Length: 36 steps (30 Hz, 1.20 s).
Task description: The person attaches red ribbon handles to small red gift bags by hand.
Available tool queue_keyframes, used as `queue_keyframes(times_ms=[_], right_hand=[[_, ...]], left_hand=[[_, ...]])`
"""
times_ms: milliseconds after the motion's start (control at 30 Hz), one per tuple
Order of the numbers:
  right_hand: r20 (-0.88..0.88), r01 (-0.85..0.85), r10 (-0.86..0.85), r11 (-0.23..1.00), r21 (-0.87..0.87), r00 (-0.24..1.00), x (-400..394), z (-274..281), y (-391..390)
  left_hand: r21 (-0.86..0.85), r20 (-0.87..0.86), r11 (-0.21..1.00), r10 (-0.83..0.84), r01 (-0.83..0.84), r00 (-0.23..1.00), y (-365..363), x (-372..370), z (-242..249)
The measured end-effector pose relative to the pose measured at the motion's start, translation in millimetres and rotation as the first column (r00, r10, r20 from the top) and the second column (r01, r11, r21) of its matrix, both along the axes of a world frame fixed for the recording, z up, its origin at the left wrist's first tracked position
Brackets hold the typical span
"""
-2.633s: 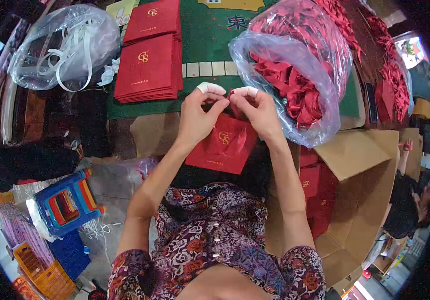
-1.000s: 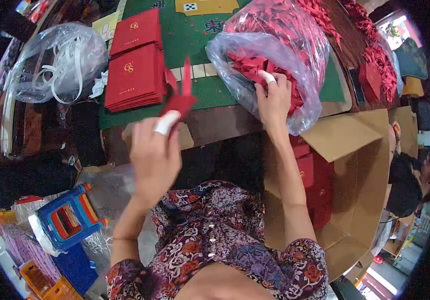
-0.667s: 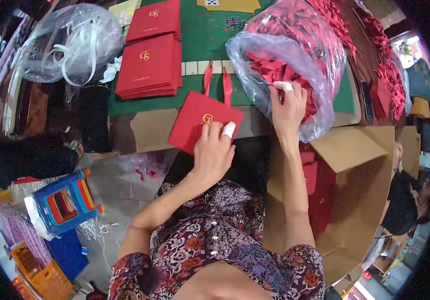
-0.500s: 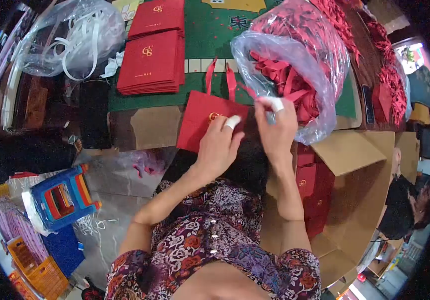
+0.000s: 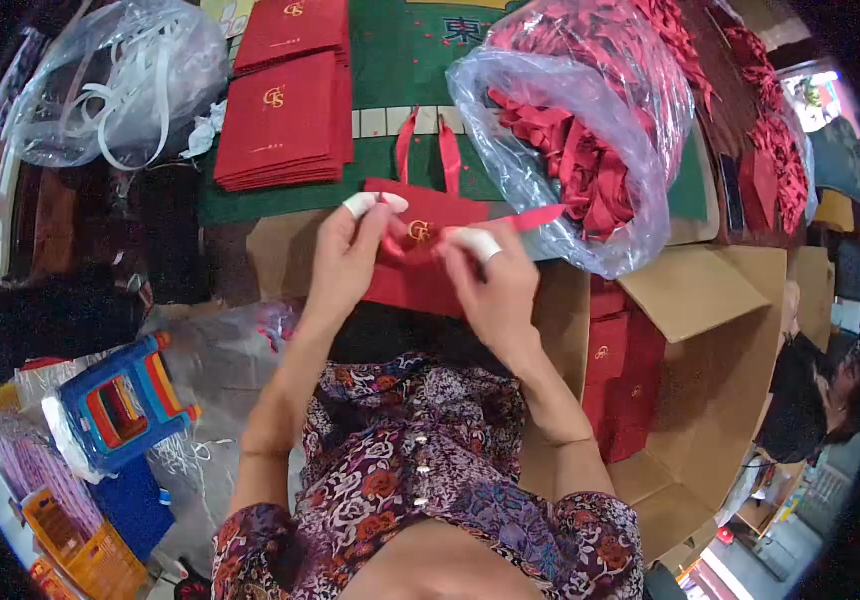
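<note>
Above the red bag [image 5: 420, 285], both hands [image 5: 347, 250] [image 5: 490, 285] nearly closed, fingertips pinched on one red ribbon [image 5: 535, 217].

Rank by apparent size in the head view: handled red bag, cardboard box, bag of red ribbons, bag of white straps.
1. Cardboard box
2. Bag of red ribbons
3. Bag of white straps
4. Handled red bag
</note>
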State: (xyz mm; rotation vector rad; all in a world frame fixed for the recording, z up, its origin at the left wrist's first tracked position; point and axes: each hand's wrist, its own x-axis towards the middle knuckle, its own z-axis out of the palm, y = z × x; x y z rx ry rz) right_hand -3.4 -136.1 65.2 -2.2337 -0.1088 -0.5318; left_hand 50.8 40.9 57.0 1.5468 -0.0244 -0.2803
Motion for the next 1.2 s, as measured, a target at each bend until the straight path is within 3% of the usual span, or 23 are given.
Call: queue_keyframes(times_ms=[33,67,100,133,167,233,300,333,367,433,500,633,700,733,833,967,1133,1200], right_hand=[[-0.058,0.082,-0.080,0.996,0.042,0.995,-2,2,-8],[-0.065,0.193,-0.195,0.980,-0.039,0.979,-2,3,-18],[-0.011,0.290,-0.294,0.949,-0.127,0.956,1,4,-30],[0.029,0.334,-0.334,0.928,-0.167,0.942,3,1,-44],[-0.080,0.368,-0.379,0.922,-0.119,0.922,1,-3,-54],[-0.115,0.396,-0.431,0.887,-0.238,0.895,1,-6,-66],[-0.134,0.404,-0.429,0.897,-0.182,0.893,1,-11,-73],[-0.084,0.342,-0.380,0.893,-0.293,0.921,1,-14,-77],[-0.040,0.281,-0.323,0.871,-0.403,0.945,2,-15,-79],[-0.100,0.259,-0.314,0.894,-0.365,0.944,1,-14,-77],[-0.172,0.261,-0.336,0.900,-0.350,0.926,1,-17,-79],[-0.114,0.213,-0.279,0.892,-0.399,0.953,2,-8,-70],[-0.100,0.138,-0.151,0.983,-0.123,0.983,3,-4,-59],[-0.135,0.104,-0.112,0.992,-0.064,0.984,4,0,-53],[-0.171,0.028,-0.031,0.999,-0.021,0.985,7,-5,-36],[-0.172,0.019,-0.011,0.999,0.042,0.985,12,-20,-22],[-0.236,0.083,-0.065,0.994,0.065,0.970,15,-19,-15],[-0.274,0.179,-0.122,0.964,0.196,0.954,14,-18,-12]], left_hand=[[0.037,-0.009,0.999,0.001,0.000,1.000,5,1,-1],[0.145,0.071,0.989,0.014,-0.025,0.997,8,4,-5],[0.142,0.070,0.990,0.009,-0.019,0.997,9,5,-7],[0.143,0.096,0.990,0.004,-0.018,0.995,10,7,-9],[0.144,0.120,0.989,0.000,-0.018,0.993,10,7,-11],[0.146,0.103,0.988,0.028,-0.043,0.994,8,10,-16],[0.211,0.097,0.977,0.004,-0.024,0.995,6,13,-16],[0.321,0.090,0.947,-0.067,0.034,0.994,5,16,-12],[0.321,0.089,0.947,-0.065,0.033,0.994,3,19,-7],[0.535,0.315,0.845,-0.215,0.014,0.924,-2,23,0],[0.504,0.355,0.863,-0.207,-0.001,0.912,-7,26,-5],[0.573,0.439,0.818,-0.358,0.049,0.824,-15,33,-8],[0.642,0.461,0.766,-0.418,0.031,0.782,-18,34,-11],[0.670,0.420,0.739,-0.449,0.064,0.788,-18,34,-11],[0.732,0.370,0.677,-0.491,0.078,0.789,-21,36,-9],[0.712,0.374,0.699,-0.459,0.068,0.806,-22,35,-8],[0.706,0.382,0.705,-0.463,0.071,0.800,-24,34,-1],[0.708,0.379,0.703,-0.460,0.068,0.803,-24,32,2]])
